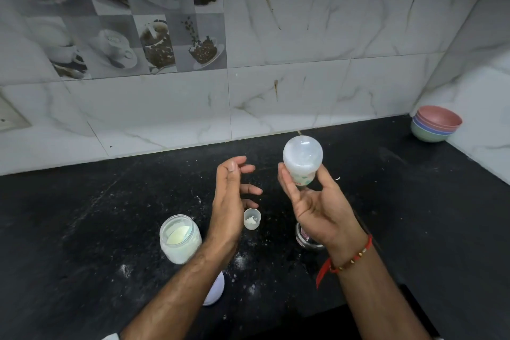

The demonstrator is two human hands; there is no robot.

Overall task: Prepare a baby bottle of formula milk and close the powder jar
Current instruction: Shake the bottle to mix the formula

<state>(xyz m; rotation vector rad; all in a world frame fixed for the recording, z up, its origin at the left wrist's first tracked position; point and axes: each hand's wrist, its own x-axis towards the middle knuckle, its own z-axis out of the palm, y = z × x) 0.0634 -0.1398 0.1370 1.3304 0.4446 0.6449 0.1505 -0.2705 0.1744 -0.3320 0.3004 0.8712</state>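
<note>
right of centre in the frame, our right hand point(314, 201) holds the baby bottle point(302, 160) up above the black worktop point(82, 215). the bottle is tipped so that its rounded, cloudy end faces us. our right fingers point(325, 179) and thumb close loosely round its narrower lower part, the palm turned toward us. a red thread bracelet point(350, 257) with small beads circles that wrist.

just left of centre, our left hand point(229, 201) hangs in the air with nothing in it, its fingers point(249, 189) spread and gently curled, well apart from the bottle.

below the left hand, a small clear measuring cup point(252, 218) stands upright on the worktop with a little white powder in its bottom. to the lower left of it, the powder jar point(180, 239) stands open, part full of pale powder, just beside our left forearm. a white lid point(216, 290) shows partly under that forearm, lower in the frame. a small steel vessel point(305, 239) sits partly hidden behind our right wrist. white powder point(240, 261) is scattered on the worktop between the arms.

at the far right, a stack of coloured bowls point(436, 123) sits in the corner against the marble wall tiles point(303, 63).
</note>
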